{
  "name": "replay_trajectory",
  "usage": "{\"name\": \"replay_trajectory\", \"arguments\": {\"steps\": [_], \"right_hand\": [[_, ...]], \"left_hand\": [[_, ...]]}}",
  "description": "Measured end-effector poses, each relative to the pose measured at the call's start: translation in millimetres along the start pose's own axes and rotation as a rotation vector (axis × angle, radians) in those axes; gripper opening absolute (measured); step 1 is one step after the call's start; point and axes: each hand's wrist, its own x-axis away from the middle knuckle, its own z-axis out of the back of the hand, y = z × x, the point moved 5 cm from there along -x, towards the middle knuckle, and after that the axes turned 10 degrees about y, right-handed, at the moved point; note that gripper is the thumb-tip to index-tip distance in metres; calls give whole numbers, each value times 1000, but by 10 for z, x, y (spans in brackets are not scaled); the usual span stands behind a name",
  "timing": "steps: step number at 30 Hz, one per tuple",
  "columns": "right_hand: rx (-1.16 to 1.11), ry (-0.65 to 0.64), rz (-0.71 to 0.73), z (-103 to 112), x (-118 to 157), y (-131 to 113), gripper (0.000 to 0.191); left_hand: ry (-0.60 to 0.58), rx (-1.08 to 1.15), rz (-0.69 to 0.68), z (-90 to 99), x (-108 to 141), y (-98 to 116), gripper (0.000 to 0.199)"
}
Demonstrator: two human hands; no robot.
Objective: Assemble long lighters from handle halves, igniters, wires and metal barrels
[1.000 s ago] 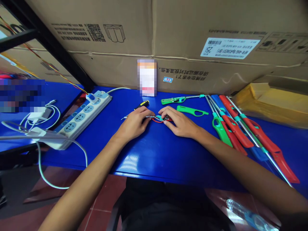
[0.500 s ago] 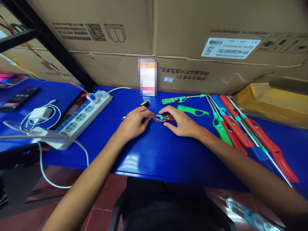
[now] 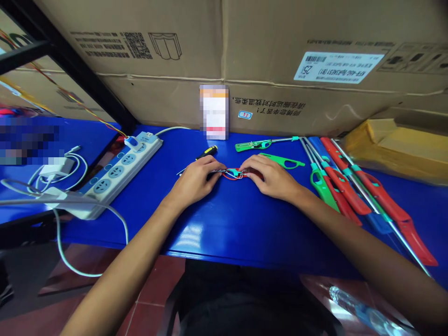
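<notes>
An opened red long-neck lighter [image 3: 229,177] lies between my hands, with teal parts and white wires showing inside. My left hand [image 3: 194,181] is closed on its metal tube end. My right hand [image 3: 275,176] pinches at the lighter's other end, where the fingers hide the body and anything small they grip. Behind my left hand lies a screwdriver [image 3: 209,151] with a black and yellow handle. Beyond my right hand are a green half shell [image 3: 285,161] and an opened green lighter [image 3: 252,145], its inner parts showing.
Several red, green and blue lighters [image 3: 353,198] lie to the right, before a yellow-taped carton [image 3: 395,144]. A power strip [image 3: 128,170] with white cables stands left. A large cardboard box [image 3: 259,42] backs the blue table [image 3: 217,224]; a small pixelated card [image 3: 214,112] leans on it.
My right hand has shifted slightly right, and its thumb and fingers have drawn together over the lighter's end. My left hand stays on the tube. The view has shifted slightly.
</notes>
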Motion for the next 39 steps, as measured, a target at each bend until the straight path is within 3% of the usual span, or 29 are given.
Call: {"name": "replay_trajectory", "arguments": {"steps": [7,14,22,34,39], "right_hand": [[13,0,14,-14,31,-70,25],[77,-40,68,-36,47,-92,35],[102,-53,75,-38,47,-86,41],[109,-26,86,-33,76,-99,48],[142,-17,91,-53,90,-104,46]], "left_hand": [[-8,-42,-41,-1,-5,36,18],[-76,-92,-32,21,9,48,23],[-70,-109,-60,3,20,61,30],[-20,145,-25,-7,-33,57,18],[-9,130,-15,-32,-37,59,14]]}}
